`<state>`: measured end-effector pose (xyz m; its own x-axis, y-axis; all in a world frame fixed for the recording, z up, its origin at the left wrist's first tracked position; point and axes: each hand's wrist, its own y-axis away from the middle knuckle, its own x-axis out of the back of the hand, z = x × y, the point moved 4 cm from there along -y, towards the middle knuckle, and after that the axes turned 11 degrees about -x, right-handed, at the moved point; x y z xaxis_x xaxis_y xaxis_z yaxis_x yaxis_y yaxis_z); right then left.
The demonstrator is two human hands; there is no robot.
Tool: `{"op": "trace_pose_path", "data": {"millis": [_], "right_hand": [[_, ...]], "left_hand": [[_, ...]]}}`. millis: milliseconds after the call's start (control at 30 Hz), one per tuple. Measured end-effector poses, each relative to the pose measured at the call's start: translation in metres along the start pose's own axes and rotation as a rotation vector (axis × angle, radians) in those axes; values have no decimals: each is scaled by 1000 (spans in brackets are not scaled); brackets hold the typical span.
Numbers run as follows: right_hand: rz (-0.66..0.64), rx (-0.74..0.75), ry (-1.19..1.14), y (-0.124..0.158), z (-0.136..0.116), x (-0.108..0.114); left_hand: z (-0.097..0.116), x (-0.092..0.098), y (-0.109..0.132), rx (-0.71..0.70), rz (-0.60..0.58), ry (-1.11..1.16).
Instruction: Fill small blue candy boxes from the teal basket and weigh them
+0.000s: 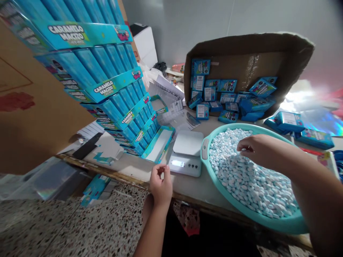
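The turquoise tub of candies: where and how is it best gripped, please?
The tub is probably best gripped by the grey-inset handle at its left end, from the near side, fingers curled underneath. The handle broadens outward, while the scale stands close on the left. The tub is wide and loaded, so a second hold seems wise; the right forearm hides its opposite end.
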<state>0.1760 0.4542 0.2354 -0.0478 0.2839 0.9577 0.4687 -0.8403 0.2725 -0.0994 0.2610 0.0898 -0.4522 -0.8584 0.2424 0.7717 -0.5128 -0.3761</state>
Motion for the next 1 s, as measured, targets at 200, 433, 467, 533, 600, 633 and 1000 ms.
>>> {"op": "trace_pose_path", "data": {"millis": [200,433,467,533,600,633,1000], "right_hand": [[29,-3,-25,-6,10,-8],[132,168,-123,-8,-1,-18],[109,191,-139,-7,-5,-21],[51,233,-153,-5,-13,-29],[-5,256,-169,-4,-20,-34],[-26,263,-182,-4,-22,-36],[-82,270,-265,-3,-22,-19]], "left_hand": [[1,-10,-6,-27,-123,-62],[12,-10,-1,-96,-171,-114],[14,-9,-1,-103,-173,-122],[17,-9,0,-110,-175,-135],[19,-9,0,-112,-173,-144],[20,-9,0,-114,-173,-148],[20,-8,2,-152,-161,-170]]}}
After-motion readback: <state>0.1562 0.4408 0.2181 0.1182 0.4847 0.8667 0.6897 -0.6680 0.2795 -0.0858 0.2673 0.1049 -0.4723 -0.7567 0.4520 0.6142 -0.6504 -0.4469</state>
